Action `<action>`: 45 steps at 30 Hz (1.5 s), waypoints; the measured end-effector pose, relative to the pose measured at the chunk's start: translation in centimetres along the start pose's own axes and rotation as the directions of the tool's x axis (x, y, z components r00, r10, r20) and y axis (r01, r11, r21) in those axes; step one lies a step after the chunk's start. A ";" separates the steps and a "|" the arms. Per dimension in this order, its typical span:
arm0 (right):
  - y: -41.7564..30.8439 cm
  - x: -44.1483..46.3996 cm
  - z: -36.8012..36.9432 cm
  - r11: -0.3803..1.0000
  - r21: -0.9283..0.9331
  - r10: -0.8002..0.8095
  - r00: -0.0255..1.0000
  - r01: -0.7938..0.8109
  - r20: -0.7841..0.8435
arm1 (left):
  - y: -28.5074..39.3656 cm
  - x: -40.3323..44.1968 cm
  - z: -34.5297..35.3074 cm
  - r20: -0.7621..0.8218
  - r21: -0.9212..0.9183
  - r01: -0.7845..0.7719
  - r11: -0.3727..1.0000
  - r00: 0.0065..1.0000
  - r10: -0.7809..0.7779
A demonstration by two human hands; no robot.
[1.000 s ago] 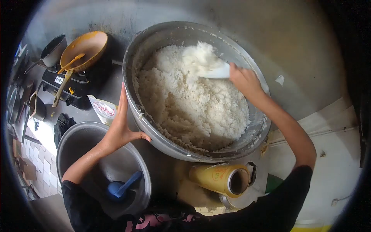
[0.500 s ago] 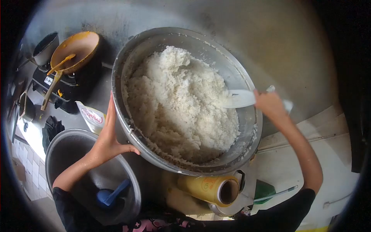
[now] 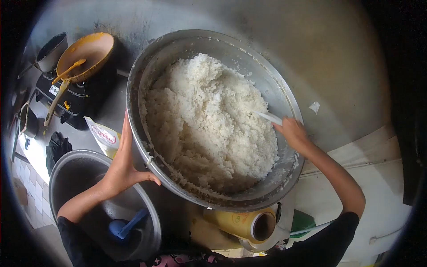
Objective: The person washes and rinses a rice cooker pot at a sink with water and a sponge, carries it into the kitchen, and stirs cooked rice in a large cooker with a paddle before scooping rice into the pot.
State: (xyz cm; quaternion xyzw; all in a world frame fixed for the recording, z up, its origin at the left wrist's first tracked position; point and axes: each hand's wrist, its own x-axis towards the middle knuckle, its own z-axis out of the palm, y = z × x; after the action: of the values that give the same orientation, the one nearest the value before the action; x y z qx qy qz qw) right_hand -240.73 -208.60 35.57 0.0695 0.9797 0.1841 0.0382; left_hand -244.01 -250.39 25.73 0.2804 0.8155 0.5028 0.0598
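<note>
A big metal pot full of cooked white rice fills the middle of the view, its mouth turned toward me. My left hand braces the pot's outer left side, thumb and fingers spread wide against it below the rim. With my right hand I grip a white rice paddle at the right inside of the pot. The paddle is seen nearly edge-on and its tip meets the rice.
Lower left, a large metal basin holds a blue scoop. A stove bears an orange-smeared pan and a saucepan. Beside the basin stands a white pouch. A yellow roll lies below the pot.
My right hand has moved left and down, into the pot, and the paddle has turned from broadside to nearly edge-on. My left hand stays against the pot.
</note>
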 end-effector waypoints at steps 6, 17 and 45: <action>1.6 2.8 2.0 0.869 -0.479 -0.302 0.901 0.127 -0.310 | 0.3 0.0 -0.2 -0.008 0.041 -0.047 0.998 0.999 0.047; 0.4 6.1 0.7 0.945 -0.275 -0.250 0.935 0.178 -0.253 | 0.2 0.1 -0.1 -0.043 0.073 -0.182 0.981 0.982 0.186; 2.6 5.2 -3.9 0.824 -0.563 -0.107 0.955 -0.072 -0.278 | 0.4 0.0 -0.4 -0.026 0.035 -0.140 0.990 0.990 0.141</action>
State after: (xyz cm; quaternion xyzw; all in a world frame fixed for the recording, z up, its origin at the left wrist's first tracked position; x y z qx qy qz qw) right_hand -245.94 -206.82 39.88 0.0175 0.8756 0.4744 -0.0886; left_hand -243.99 -250.53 26.26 0.3309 0.8027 0.4962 0.0078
